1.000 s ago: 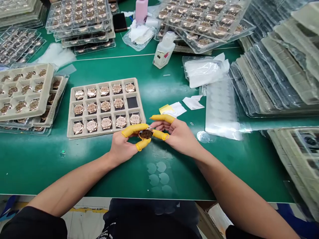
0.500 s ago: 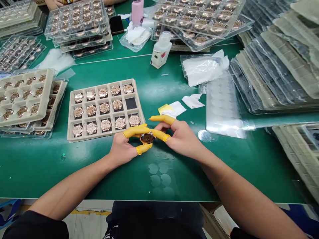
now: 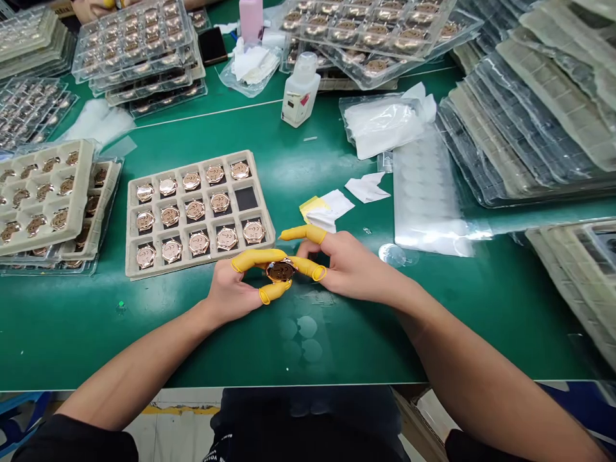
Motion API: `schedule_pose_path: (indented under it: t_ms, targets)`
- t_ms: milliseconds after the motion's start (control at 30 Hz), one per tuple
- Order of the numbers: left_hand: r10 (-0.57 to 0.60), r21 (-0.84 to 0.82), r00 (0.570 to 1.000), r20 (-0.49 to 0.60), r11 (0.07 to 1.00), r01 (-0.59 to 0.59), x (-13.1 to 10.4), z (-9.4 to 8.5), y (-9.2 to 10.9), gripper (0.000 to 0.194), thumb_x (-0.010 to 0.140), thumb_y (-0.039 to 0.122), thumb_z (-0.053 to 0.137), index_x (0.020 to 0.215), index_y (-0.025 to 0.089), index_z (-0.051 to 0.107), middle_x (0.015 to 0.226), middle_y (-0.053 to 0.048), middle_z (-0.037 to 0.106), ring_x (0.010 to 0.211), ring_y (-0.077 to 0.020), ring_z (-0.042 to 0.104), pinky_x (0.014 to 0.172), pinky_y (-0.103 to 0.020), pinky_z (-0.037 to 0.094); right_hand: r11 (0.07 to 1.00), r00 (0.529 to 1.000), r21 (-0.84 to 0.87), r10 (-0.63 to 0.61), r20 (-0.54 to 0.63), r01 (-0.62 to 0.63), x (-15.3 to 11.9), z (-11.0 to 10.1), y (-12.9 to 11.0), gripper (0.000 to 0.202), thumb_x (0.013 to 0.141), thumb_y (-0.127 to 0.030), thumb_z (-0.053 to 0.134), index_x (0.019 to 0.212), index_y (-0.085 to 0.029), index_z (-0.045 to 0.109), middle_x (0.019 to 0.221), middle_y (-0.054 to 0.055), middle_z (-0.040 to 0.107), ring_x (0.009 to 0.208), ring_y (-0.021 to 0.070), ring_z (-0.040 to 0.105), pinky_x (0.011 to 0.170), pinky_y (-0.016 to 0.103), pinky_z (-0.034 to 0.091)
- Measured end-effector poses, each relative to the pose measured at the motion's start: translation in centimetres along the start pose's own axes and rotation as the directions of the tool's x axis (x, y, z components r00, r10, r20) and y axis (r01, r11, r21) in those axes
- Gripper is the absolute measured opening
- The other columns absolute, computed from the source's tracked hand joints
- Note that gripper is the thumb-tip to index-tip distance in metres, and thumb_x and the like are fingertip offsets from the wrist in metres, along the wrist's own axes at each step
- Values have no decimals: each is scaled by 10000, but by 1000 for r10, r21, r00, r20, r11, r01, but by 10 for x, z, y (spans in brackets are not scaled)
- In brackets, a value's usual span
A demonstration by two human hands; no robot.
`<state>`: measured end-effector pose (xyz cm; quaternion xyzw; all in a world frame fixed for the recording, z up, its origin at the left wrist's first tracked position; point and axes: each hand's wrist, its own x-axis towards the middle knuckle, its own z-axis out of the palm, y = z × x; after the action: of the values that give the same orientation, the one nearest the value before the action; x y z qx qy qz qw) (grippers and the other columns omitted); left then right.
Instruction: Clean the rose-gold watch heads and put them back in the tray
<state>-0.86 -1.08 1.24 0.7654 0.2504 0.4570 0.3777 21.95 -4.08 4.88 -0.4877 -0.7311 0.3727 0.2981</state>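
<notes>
My left hand (image 3: pixel 234 285), with yellow finger cots on thumb and index finger, pinches a rose-gold watch case (image 3: pixel 280 271) by its edges. The dark, marked back of the case faces up toward me. From the other side, my right hand (image 3: pixel 344 263) reaches in with its thumb tip at the case's right edge. Its index finger, also in a yellow cot, stretches out above the thumb, apart from the case. Just beyond the hands lies a beige tray (image 3: pixel 199 263) of similar watch cases, with one bare compartment in the middle row's right end.
Clear round film stickers (image 3: pixel 308 327) lie by the front edge. White paper scraps (image 3: pixel 330 208), a plastic sheet (image 3: pixel 428 199) and a plastic bottle (image 3: pixel 301 93) are farther off. Tray stacks stand left (image 3: pixel 48 212) and right (image 3: pixel 539 122). Another person's hand (image 3: pixel 94 8) shows at the back.
The view has shifted slightly. The watch case stays in my left hand, with my right thumb still at its edge and the right index finger still held out.
</notes>
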Motion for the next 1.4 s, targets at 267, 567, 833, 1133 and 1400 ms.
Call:
schedule_pose_path:
  t_ms: [267, 567, 833, 1133, 1400]
  targets:
    - [138, 68, 983, 124, 987, -147, 2, -1, 1, 396, 767, 147, 851, 1147, 201, 751, 924, -40, 822, 745, -134, 768, 716, -216, 638, 960, 959, -150, -256, -124, 237, -3, -8, 5, 53, 952, -233, 656, 999, -239, 679, 1086, 64, 739, 1017, 214, 663, 881, 406, 555]
    - [-30, 70, 990, 141, 997, 20, -1, 0, 3, 344, 780, 193, 846, 1114, 190, 765, 942, -43, 830, 762, -140, 780, 747, -235, 660, 963, 933, -230, -205, -296, 139, 1, -1, 3, 109, 869, -128, 623, 884, -236, 634, 1135, 79, 731, 1044, 261, 649, 935, 481, 539]
    - [-601, -243, 793, 100, 758, 605, 9, 1, 0, 542, 642, 232, 925, 1141, 171, 722, 942, -46, 815, 798, -145, 782, 732, -228, 667, 939, 909, 332, 215, -357, -92, 1, 27, 1, 129, 872, -357, 743, 867, -234, 703, 1064, 68, 723, 949, 213, 692, 754, 352, 564]
    - [-598, -255, 788, 147, 747, 614, 7, 2, -3, 510, 672, 207, 887, 1160, 199, 737, 943, -29, 782, 798, -132, 750, 735, -227, 648, 868, 893, 449, 358, -274, -210, -1, 43, -4, 248, 847, -462, 793, 913, -230, 735, 1055, 60, 784, 866, 186, 703, 770, 343, 591]
    - [-592, -285, 784, 187, 731, 620, 11, 3, -1, 517, 675, 177, 862, 1175, 176, 732, 939, -25, 786, 798, -134, 755, 738, -226, 650, 939, 926, 307, 248, -286, -156, -2, 40, -3, 189, 894, -424, 748, 880, -242, 700, 1001, 56, 749, 901, 204, 689, 759, 354, 561]
